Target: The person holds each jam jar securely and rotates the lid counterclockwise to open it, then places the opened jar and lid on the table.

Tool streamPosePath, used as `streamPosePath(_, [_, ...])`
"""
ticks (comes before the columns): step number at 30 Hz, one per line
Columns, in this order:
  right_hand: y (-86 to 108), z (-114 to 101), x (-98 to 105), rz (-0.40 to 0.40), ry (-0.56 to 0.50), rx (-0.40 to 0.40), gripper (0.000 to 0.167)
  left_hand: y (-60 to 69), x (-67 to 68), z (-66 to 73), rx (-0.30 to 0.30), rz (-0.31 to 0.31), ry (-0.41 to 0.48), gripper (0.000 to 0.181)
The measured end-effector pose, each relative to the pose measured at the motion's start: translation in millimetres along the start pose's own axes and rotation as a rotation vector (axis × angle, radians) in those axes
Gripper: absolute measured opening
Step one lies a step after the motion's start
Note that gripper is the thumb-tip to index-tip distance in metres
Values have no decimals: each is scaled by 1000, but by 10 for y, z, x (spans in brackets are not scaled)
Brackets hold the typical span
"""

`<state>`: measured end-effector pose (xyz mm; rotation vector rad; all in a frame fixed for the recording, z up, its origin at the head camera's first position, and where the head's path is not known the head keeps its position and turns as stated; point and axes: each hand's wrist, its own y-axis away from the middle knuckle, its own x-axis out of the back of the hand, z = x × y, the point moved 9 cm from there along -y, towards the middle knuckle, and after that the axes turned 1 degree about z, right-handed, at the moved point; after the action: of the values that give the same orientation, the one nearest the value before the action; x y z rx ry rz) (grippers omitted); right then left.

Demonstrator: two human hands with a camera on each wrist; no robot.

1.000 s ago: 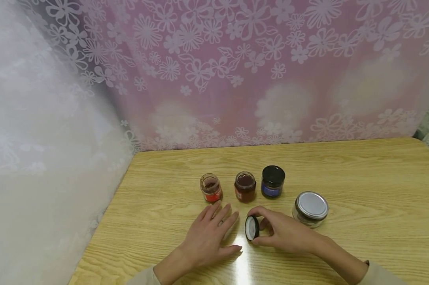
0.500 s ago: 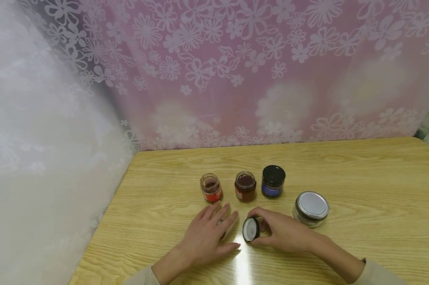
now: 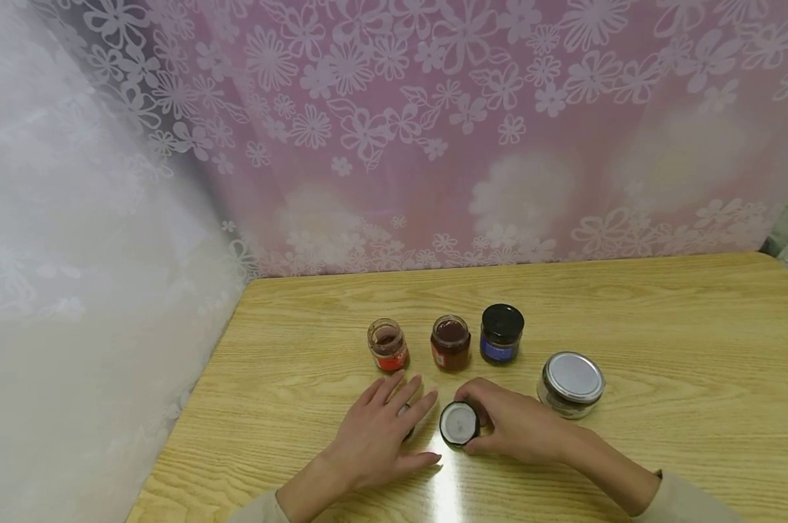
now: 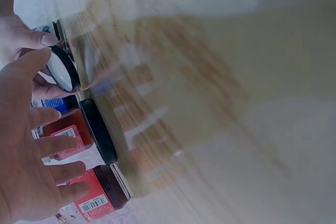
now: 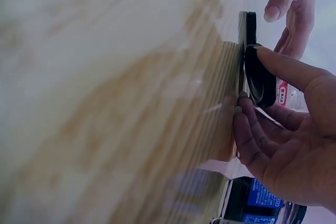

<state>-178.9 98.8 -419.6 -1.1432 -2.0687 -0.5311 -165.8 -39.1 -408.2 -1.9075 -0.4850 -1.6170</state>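
Observation:
My right hand [image 3: 521, 425] pinches a black jar lid [image 3: 459, 423] by its edge, thumb on the near side and fingers on the far side. The lid's white inside faces up in the head view; the left wrist view shows it tilted, low over the table. My left hand [image 3: 379, 439] is spread out, palm down, left of it. Under that palm, mostly hidden from the head camera, a second black lid [image 4: 98, 131] lies on the table. Beyond the hands stand two uncapped jars, one red-labelled [image 3: 390, 356] and partly filled, the other dark red [image 3: 451, 347].
A capped jar with a black lid and blue label [image 3: 500, 334] stands right of the uncapped ones. Farther right is a wide glass jar with a silver lid [image 3: 571, 383]. Floral curtains [image 3: 433, 145] hang behind the wooden table [image 3: 681, 349] and on its left.
My right hand has lowered the lid from nearly upright to almost flat, so its white inside has turned upward. My left hand and the jars have hardly moved.

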Motion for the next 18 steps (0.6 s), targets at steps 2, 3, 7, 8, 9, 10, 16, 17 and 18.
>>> streamPosePath(2, [-6, -9, 2, 5, 14, -1, 49, 5, 4, 3, -6, 5, -2, 74])
streamPosePath(3, [-11, -18, 1, 6, 20, 3, 48, 6, 6, 4, -9, 8, -4, 74])
streamPosePath(7, [-25, -50, 2, 11, 41, 23, 46, 12, 8, 4, -13, 14, -14, 74])
streamPosePath(8, [-29, -55, 1, 10, 47, 25, 46, 13, 6, 4, -14, 12, -15, 74])
streamPosePath(9, [-33, -58, -3, 9, 51, 24, 46, 14, 2, 5, -15, 10, -17, 74])
streamPosePath(10, [-38, -59, -5, 10, 57, 23, 46, 16, -2, 5, -15, 6, -19, 74])
streamPosePath(16, [-57, -60, -23, 15, 77, 14, 46, 27, -17, 20, -13, -25, 1, 73])
streamPosePath(17, [-59, -63, -23, 17, 81, 14, 46, 27, -14, 26, -14, -27, 6, 73])
streamPosePath(18, [-59, -66, -24, 19, 82, 15, 46, 27, -10, 34, -16, -28, 10, 73])
